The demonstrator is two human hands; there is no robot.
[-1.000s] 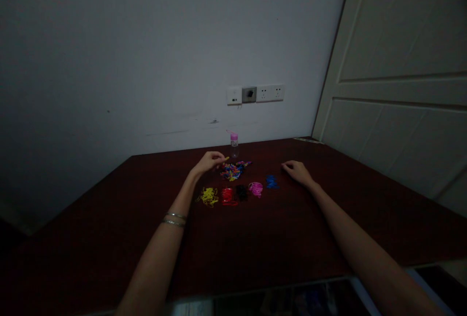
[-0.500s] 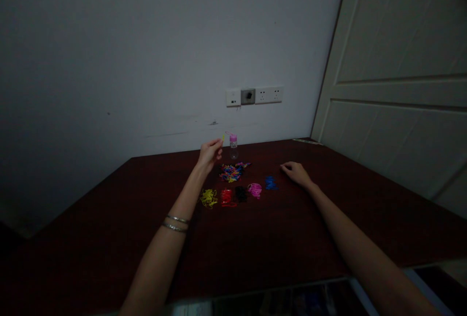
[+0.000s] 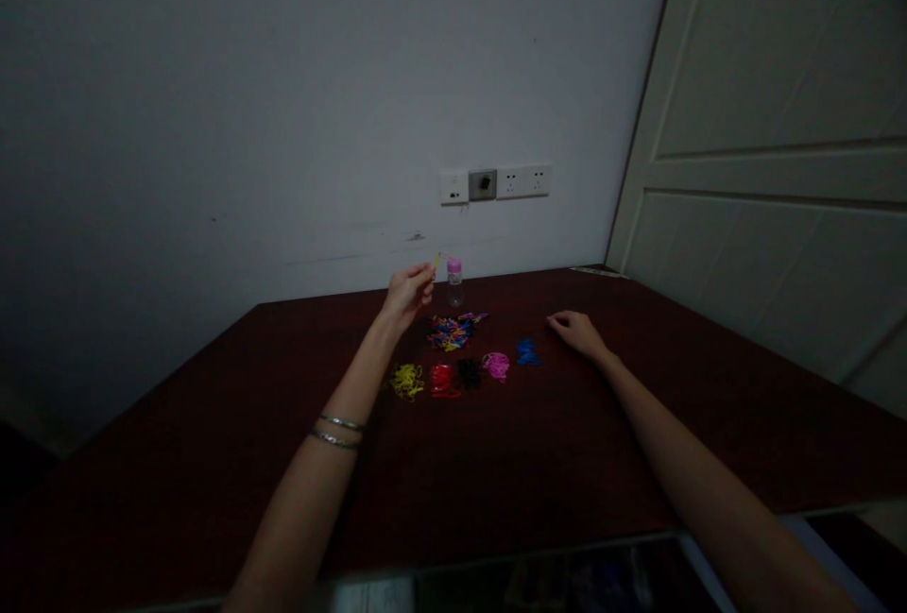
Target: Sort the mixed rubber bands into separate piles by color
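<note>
My left hand (image 3: 412, 292) is raised over the back of the table, thumb and fingers pinching a small yellow rubber band (image 3: 436, 262). Below it lies a mixed pile of coloured rubber bands (image 3: 452, 332). Nearer to me, sorted heaps form a row: yellow bands (image 3: 407, 382), red bands (image 3: 442, 381), black bands (image 3: 470, 373), pink bands (image 3: 497, 366) and blue bands (image 3: 526, 352). To the right of the blue heap my right hand (image 3: 577, 333) rests on the table, fingers loosely curled together, with no object showing in them.
A clear bottle with a pink cap (image 3: 454, 282) stands behind the mixed pile, close to the wall. The dark red table (image 3: 539, 462) meets a wall with sockets (image 3: 524, 180) and a pale panelled door (image 3: 765, 254) at the right. Below the front edge, an open drawer-like space shows dimly.
My left hand has lifted from beside the mixed pile, bringing the yellow rubber band up near the bottle's cap; over the last half second it has barely moved. My right hand has stayed in place.
</note>
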